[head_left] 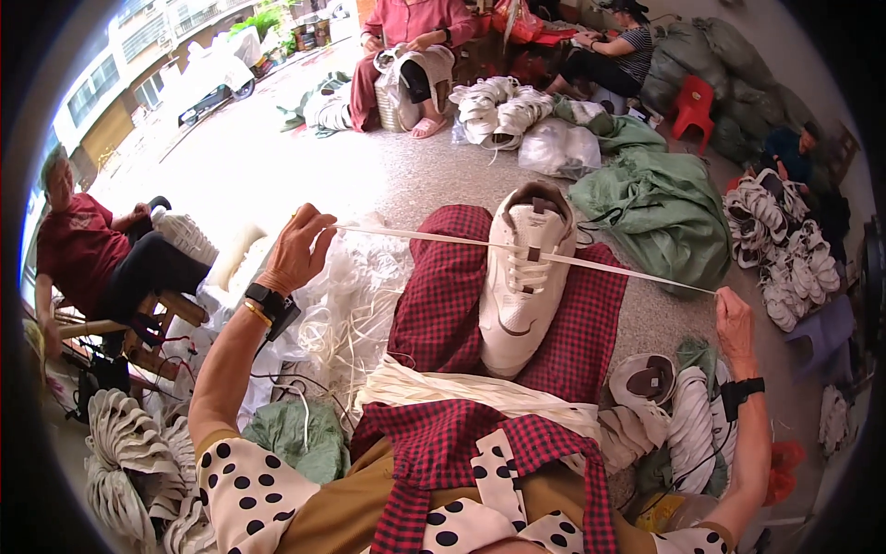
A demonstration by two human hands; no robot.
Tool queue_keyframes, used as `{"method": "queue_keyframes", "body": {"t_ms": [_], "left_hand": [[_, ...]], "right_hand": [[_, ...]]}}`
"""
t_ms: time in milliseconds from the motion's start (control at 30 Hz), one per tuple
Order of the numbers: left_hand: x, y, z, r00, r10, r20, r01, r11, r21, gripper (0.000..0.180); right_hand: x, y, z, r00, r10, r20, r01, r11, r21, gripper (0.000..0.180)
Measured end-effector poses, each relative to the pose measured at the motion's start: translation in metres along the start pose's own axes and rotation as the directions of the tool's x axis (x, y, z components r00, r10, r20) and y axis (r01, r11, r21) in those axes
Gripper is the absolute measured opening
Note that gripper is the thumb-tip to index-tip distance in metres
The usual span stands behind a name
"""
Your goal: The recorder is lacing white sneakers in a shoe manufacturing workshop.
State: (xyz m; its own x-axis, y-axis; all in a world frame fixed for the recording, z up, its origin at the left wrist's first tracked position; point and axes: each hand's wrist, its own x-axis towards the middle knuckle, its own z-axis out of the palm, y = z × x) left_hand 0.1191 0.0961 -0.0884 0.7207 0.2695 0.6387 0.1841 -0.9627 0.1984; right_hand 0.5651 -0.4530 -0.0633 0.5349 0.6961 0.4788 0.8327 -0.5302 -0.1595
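Observation:
A cream-white sneaker (519,319) rests on my lap over a red-and-black checked apron (443,277), its toe toward me. A flat white shoelace (637,273) runs through the sneaker's eyelets, and its two ends are pulled out taut to both sides. My left hand (300,247) pinches one end, raised to the left of the shoe. Farther out on the right, my right hand (736,323) pinches the other end. Across my lap, nearer to me, lies a thick bundle of white laces (480,392). The lower part of the lacing is threaded through the tongue area.
Loose laces and clear plastic (346,305) lie left of my knees. Stacked pale shoe pieces (129,452) stand at lower left. On the right are sneakers (643,379), a green sack (660,208) and a shoe heap (784,245). Several people sit around; a red stool (692,111) stands behind.

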Motion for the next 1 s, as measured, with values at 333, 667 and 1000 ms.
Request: {"method": "queue_keyframes", "body": {"t_ms": [333, 667, 1000], "left_hand": [[-0.027, -0.011, -0.034, 0.998, 0.023, -0.051, -0.019, 0.996, 0.086, 0.007], [-0.056, -0.057, -0.04, 0.988, -0.01, -0.152, 0.046, 0.97, 0.238, 0.015], [-0.072, -0.085, -0.003, 0.914, -0.107, -0.391, 0.286, 0.853, 0.437, 0.018]], "right_hand": [[0.012, -0.009, -0.001, 0.999, -0.006, 0.037, 0.007, 1.0, -0.023, 0.01], [0.008, -0.002, -0.003, 0.999, -0.01, 0.039, 0.012, 0.998, -0.065, 0.013], [0.001, 0.04, 0.003, 0.977, 0.02, -0.21, -0.107, 0.906, -0.41, 0.013]]}}
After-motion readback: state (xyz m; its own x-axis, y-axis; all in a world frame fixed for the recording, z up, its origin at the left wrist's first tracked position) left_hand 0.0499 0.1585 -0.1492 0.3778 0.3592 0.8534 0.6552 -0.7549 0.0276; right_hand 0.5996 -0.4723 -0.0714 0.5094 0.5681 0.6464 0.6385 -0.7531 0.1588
